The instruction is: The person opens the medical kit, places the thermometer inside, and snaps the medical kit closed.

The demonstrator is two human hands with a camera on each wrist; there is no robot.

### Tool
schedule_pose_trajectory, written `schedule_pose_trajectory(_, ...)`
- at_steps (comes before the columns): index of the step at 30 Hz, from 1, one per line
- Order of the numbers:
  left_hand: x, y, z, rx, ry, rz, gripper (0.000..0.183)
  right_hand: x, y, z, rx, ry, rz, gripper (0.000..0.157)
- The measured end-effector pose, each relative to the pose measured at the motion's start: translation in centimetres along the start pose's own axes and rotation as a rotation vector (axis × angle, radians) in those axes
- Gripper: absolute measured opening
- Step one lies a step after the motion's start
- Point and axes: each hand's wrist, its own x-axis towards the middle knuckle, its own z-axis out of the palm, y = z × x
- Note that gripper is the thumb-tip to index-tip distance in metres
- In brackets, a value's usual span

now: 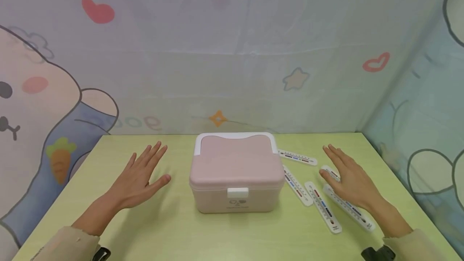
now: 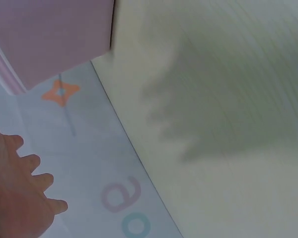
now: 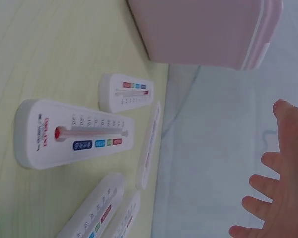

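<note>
Holds left hand and right hand spread either side of a pink plastic box; has long white plastic thermometers mostly slanting, right of box, nearer right hand.

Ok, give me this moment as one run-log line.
left hand: open, empty, above table | right hand: open, empty, above table | pink box: closed, between hands | five thermometers: right of box

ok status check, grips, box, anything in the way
Left grip and right grip empty, raised over table. Pink box closed between them. Possible clutter: five thermometers right of box, some partly behind right grip in head view.
</note>
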Motion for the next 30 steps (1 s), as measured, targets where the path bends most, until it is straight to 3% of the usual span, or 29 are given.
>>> schedule_pose_trajectory(10, 0.0, -0.1, 0.4, -0.073, 0.086, 0.001, 0.071, 0.4, -0.8, 0.0, 0.107, -0.007, 0.02, 0.065)
schedule_pose_trajectory(20, -0.5, 0.5, 0.8, -0.184, 0.127, -0.032, 0.069, 0.8, -2.2, 0.3, 0.185, -0.029, 0.056, 0.063)
schedule_pose_trajectory(30, -0.8, 1.4, 2.1, -0.304, 0.217, 0.003, 0.067, 0.9, -3.7, 0.7, 0.269, -0.017, 0.074, 0.061)
